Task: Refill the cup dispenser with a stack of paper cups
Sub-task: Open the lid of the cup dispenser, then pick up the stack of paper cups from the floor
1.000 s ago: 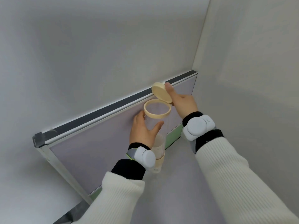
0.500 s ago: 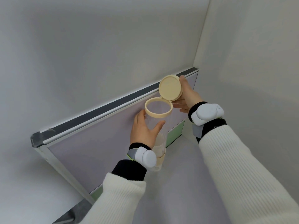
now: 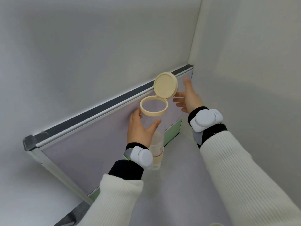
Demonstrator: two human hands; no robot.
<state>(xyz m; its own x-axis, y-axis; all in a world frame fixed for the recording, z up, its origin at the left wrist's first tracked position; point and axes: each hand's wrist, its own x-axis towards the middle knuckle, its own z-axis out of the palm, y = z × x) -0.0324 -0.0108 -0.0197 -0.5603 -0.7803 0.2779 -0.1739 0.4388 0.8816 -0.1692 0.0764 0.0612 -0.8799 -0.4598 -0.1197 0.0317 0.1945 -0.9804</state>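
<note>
The cup dispenser (image 3: 154, 128), a clear tube mounted against the lilac partition panel (image 3: 91, 149), is gripped around its upper body by the left hand (image 3: 140, 129). Its cream lid (image 3: 165, 84) is hinged fully up (the ring below stands open). The right hand (image 3: 187, 97) is spread open, empty, just beside the lid, near the partition's right end at the wall corner.

A lilac partition panel (image 3: 91, 154) with a dark top rail (image 3: 101, 110) meets plain grey-white walls (image 3: 81, 46); a green strip (image 3: 172, 132) runs along the panel's foot, above the pale floor (image 3: 175, 193).
</note>
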